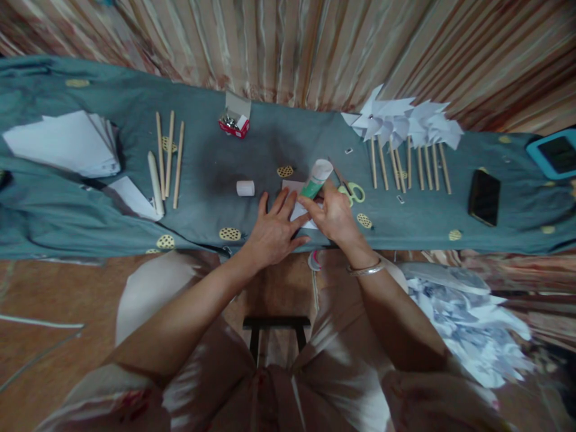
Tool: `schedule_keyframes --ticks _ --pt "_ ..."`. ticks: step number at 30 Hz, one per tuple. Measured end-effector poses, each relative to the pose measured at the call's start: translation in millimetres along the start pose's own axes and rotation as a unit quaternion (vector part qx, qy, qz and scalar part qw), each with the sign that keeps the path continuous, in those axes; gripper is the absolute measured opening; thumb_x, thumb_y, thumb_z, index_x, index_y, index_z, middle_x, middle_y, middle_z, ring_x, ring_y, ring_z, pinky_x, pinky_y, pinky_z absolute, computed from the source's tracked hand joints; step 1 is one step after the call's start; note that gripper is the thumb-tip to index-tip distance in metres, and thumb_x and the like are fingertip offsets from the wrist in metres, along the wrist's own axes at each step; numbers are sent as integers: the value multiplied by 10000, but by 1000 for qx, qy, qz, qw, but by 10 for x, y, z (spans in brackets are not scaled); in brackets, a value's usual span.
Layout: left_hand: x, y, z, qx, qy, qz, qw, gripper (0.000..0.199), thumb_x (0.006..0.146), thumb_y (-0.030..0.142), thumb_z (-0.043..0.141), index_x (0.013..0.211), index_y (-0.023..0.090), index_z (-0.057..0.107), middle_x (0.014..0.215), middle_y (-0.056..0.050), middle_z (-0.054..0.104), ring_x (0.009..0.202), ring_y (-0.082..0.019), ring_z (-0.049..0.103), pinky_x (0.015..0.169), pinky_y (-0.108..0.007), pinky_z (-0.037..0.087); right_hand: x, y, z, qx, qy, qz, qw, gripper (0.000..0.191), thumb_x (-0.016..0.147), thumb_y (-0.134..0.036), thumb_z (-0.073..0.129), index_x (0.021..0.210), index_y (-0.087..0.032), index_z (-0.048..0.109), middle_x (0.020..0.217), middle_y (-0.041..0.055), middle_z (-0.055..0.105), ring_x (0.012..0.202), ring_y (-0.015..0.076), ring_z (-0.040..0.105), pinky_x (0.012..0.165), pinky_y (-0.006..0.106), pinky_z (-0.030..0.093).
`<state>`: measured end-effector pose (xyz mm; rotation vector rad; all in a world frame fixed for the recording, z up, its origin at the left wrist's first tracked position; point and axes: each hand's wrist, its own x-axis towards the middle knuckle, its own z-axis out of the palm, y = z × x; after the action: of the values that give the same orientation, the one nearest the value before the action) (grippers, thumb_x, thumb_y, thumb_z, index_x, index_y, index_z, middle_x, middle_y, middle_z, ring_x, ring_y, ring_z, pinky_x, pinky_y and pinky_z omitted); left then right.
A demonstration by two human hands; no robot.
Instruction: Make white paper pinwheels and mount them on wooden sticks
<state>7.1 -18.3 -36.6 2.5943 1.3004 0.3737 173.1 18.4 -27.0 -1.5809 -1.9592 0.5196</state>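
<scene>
My left hand (pixel 279 228) lies with fingers spread on a small piece of white paper (pixel 310 224), pressing it against the cloth. In my right hand (pixel 335 213) is a white and green glue stick (pixel 316 179), its lower end tilted down at the paper. My fingers partly cover both the paper and that end of the stick. A white cap (pixel 245 188) lies on its side left of my left hand. Scissors with light green handles (pixel 357 192) rest just beyond my right hand.
Paper pinwheels on sticks (pixel 405 120) lie at the back right, near a black phone (pixel 485 197). Left are bare wooden sticks (pixel 168 156), a paper stack (pixel 63 144) and a red box of pins (pixel 234 124). A bag of paper scraps (pixel 468 324) stands below right.
</scene>
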Motion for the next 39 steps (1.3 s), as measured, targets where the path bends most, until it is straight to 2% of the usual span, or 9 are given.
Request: schedule_keyframes --ticks 16,23,29,39 --pt "5 -7 -5 -15 -5 -9 1000 498 883 470 601 1340 278 561 1561 -177 351 1454 -401 266 1115 -690 164 -74 35 -32 -16 11 -6 1000 458 883 -631 488 1005 -196 557 790 89 695 735 256 662 655 364 491" --pt "-1 -17 20 -22 7 -7 1000 512 888 466 597 1365 289 539 1564 -167 352 1456 -396 263 1116 -695 155 -64 66 -49 -15 20 -3 1000 410 876 -597 532 1012 -210 549 813 78 702 772 267 671 690 376 496" --pt "7 -13 1 -13 -4 -2 1000 503 897 487 572 1354 278 548 1554 -181 360 1451 -401 267 1104 -704 165 -13 57 -52 -21 26 3 999 360 874 -530 566 1032 -206 550 861 83 701 799 276 663 739 403 501" --pt "4 -8 -13 -9 -7 -1 1000 501 903 477 565 1362 280 534 1548 -189 364 1453 -396 259 1101 -703 168 53 21 -26 -28 3 13 1000 405 885 -558 536 1059 -192 537 851 100 693 826 293 671 735 408 496"
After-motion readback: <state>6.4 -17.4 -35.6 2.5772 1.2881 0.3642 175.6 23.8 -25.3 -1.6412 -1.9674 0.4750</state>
